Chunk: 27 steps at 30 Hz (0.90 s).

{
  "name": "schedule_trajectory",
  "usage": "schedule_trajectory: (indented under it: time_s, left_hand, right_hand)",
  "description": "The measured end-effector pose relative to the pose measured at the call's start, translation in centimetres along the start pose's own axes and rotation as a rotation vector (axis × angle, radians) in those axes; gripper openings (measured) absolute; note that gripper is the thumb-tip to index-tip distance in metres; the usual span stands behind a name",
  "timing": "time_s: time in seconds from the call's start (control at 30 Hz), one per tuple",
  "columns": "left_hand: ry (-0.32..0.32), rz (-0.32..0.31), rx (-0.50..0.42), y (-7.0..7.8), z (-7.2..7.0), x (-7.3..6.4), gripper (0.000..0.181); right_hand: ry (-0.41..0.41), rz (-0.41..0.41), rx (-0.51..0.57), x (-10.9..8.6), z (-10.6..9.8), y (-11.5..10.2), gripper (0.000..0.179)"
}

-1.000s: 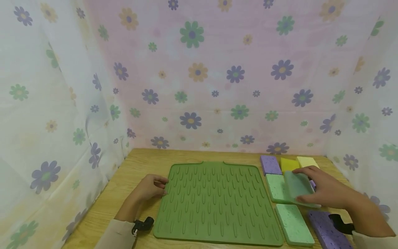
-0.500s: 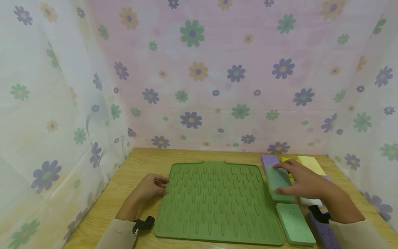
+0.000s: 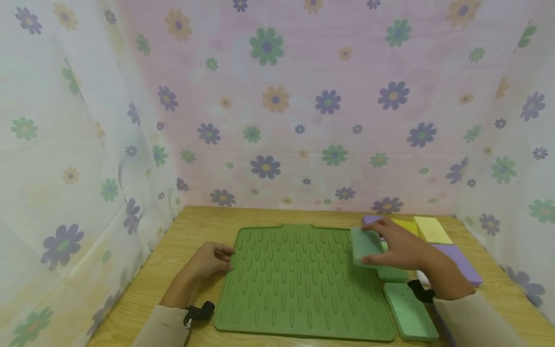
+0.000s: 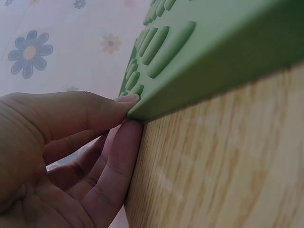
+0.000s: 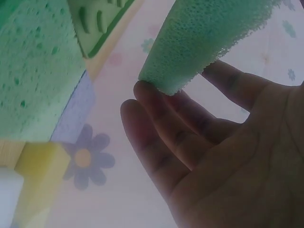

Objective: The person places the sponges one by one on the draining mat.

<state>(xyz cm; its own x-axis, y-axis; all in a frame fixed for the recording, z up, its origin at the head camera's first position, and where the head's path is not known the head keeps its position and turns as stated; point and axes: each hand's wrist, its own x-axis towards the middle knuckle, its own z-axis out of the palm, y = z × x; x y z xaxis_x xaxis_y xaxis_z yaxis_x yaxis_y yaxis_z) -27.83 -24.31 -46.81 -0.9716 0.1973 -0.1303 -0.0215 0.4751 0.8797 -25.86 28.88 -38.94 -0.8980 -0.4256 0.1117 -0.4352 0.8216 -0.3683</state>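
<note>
My right hand [image 3: 399, 246] holds a pale green sponge [image 3: 363, 243] by its edges, above the right edge of a green ridged drying mat [image 3: 299, 284]. In the right wrist view the sponge [image 5: 204, 42] shows a porous face, with my fingertips along its border. At the mat's left edge is my left hand [image 3: 211, 261]. The left wrist view shows that hand's thumb on the rim of the mat [image 4: 190, 71] and a finger against the side beneath it. Partly hidden by the right hand, a speckled green sponge [image 3: 392, 273] lies beside the mat.
Right of the mat lie another green sponge [image 3: 411, 311], a purple sponge [image 3: 459, 262], a pale yellow sponge [image 3: 432, 230], a yellow sponge [image 3: 405, 225] and a partly covered purple sponge [image 3: 370, 220]. Flowered cloth [image 3: 303, 120] stands behind and at both sides of the wooden table [image 3: 208, 219].
My right hand has carried the pale green sponge leftward, from above the sponges at the right to over the mat's right edge. The left hand stays at the mat's left edge.
</note>
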Motion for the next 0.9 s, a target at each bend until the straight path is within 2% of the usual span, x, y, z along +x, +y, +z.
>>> schedule_trajectory:
  time_s: [0.53,0.9]
  left_hand:
    - [-0.008,0.000,-0.015,0.2,0.0,-0.2,0.048]
    - [-0.013,0.004,-0.013,0.0,-0.1,0.0,0.049]
  right_hand:
    - [0.017,-0.022,0.011,3.6,3.0,-2.0,0.101]
    - [0.003,-0.041,0.046,6.2,4.7,-4.5,0.102]
